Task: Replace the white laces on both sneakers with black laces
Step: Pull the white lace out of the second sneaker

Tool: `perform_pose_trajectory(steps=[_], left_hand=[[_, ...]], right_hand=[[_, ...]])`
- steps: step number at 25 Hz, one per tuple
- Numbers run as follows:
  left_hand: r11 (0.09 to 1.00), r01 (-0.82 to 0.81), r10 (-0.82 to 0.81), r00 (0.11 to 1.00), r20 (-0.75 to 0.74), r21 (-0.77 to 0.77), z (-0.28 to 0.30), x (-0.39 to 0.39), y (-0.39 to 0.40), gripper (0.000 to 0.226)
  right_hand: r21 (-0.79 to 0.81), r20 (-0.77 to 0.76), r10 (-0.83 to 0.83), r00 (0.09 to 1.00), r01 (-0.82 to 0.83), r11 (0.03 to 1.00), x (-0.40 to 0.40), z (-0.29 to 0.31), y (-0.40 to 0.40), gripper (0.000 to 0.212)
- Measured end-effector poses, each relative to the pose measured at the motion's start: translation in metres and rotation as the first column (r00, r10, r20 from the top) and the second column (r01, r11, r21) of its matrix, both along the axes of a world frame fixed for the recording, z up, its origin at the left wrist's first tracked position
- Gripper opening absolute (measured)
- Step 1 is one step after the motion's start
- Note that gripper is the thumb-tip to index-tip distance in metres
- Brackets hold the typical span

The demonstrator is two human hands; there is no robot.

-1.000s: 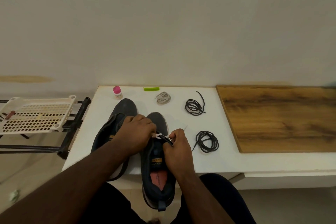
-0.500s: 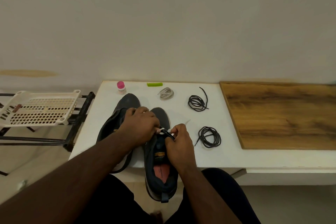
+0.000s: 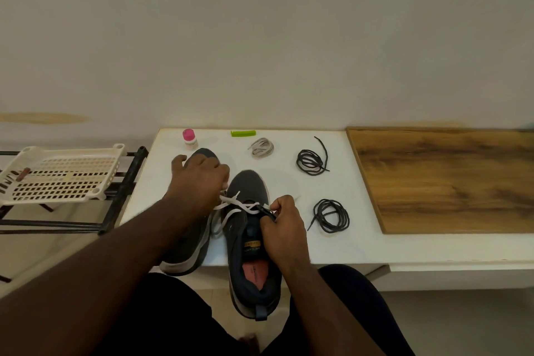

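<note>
Pulling leftward, the left hand (image 3: 199,179) draws the white lace (image 3: 231,205) across the right sneaker (image 3: 251,240) at frame centre, toe pointing up-frame, while the right hand (image 3: 281,228) pinches its eyelet edge.

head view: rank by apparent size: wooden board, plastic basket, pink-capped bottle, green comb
1. wooden board, cut off at the frame edge
2. plastic basket
3. green comb and pink-capped bottle: look alike, unranked
</note>
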State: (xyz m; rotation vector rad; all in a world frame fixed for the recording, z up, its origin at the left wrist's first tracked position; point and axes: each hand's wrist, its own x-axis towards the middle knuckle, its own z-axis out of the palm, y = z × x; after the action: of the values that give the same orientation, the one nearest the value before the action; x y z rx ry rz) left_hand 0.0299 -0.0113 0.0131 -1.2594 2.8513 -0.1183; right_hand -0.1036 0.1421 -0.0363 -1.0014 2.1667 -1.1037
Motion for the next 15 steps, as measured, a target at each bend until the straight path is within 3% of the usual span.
perform_pose_trajectory(steps=[2,5,11,15], left_hand=[[0.993,0.087,-0.082,0.994,-0.068,0.077,-0.004,-0.010,0.014,0.023],[0.975,0.154,-0.154,0.988,-0.017,0.160,-0.012,-0.022,0.030,0.023],[0.985,0.149,-0.147,0.989,-0.032,0.083,-0.008,-0.014,0.019,0.020],[0.999,0.026,-0.027,0.999,0.024,0.038,0.001,-0.002,0.002,0.020]], right_hand=[[0.007,0.001,0.006,1.000,-0.006,1.000,0.000,0.000,0.000,0.022],[0.009,-0.009,0.005,1.000,-0.005,1.000,0.001,0.000,0.001,0.022],[0.008,-0.006,-0.007,1.000,0.007,1.000,0.002,0.000,0.002,0.022],[0.004,-0.004,0.001,1.000,-0.001,1.000,0.002,0.000,0.001,0.022]])
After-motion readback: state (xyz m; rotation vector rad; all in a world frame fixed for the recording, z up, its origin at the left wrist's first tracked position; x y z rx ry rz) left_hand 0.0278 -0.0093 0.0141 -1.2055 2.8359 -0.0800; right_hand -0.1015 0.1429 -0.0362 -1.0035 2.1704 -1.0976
